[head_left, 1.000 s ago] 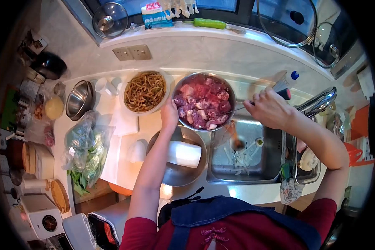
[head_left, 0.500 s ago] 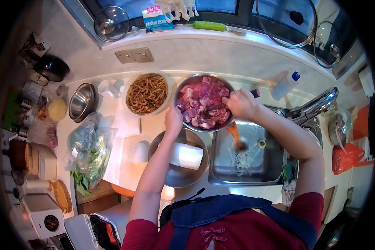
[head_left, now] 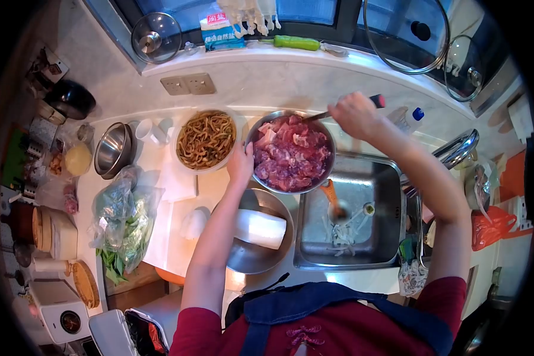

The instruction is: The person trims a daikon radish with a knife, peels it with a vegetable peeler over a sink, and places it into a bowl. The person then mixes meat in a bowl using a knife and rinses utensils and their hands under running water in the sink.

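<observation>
A metal bowl [head_left: 334, 155] full of raw, cut-up meat [head_left: 291, 151] stands at the back of the counter, by the sink's left corner. My left hand [head_left: 241, 165] is closed on its left rim. In my right hand [head_left: 357, 117], above the bowl's upper right side, is a black-handled utensil [head_left: 377, 101] with a red end. Its shaft slants down into the bowl, and the working end is hidden in the meat. Left of my left hand sits a white bowl of brown strips [head_left: 206, 139]. Under my left forearm, a large metal bowl [head_left: 261, 256] holds a peeled white radish piece [head_left: 261, 229].
The sink [head_left: 388, 207] on the right holds peelings [head_left: 341, 231] and an orange-handled brush [head_left: 331, 193], with a faucet [head_left: 457, 148] behind. Bagged greens [head_left: 124, 219] and stacked metal bowls [head_left: 114, 149] lie left. A capped bottle [head_left: 409, 120] stands at the back.
My right hand has risen and moved right, off the bowl's right rim, with the utensil now slanting into the meat. The meat is shifted about. My left hand stays at the left rim.
</observation>
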Demonstrator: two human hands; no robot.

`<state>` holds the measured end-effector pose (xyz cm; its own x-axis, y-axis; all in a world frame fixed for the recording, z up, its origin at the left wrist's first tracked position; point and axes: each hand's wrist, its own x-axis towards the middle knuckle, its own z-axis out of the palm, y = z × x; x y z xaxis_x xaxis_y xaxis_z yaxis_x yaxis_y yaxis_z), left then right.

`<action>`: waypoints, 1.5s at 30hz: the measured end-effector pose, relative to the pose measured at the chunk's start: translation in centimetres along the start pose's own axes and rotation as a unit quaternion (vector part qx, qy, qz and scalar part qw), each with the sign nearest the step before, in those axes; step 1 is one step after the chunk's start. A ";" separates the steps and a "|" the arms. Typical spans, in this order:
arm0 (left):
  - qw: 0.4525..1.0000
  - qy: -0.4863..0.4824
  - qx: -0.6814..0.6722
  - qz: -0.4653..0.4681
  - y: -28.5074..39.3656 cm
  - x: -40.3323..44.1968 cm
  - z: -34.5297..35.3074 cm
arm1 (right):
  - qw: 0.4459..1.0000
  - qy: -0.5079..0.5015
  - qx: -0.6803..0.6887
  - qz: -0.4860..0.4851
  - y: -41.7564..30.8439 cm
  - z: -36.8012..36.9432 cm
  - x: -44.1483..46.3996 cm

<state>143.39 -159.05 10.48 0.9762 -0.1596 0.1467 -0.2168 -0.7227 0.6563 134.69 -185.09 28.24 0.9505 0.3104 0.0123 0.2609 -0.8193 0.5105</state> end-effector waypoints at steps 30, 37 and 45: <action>0.993 0.006 -0.007 -0.113 2.9 -3.4 -0.3 | 0.995 0.031 0.056 -0.079 -6.4 3.3 -1.2; 0.991 0.021 0.000 -0.130 2.6 -2.9 0.5 | 0.997 0.033 0.060 -0.027 -4.5 2.5 0.5; 0.989 0.032 -0.014 -0.146 2.9 -2.9 0.8 | 0.997 0.051 0.054 0.018 -3.5 2.7 0.7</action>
<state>139.89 -161.24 11.40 0.9952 0.0978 -0.0062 0.0743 -0.7119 0.6983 134.89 -183.33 24.14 0.9390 0.3225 0.1199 0.2486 -0.8768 0.4117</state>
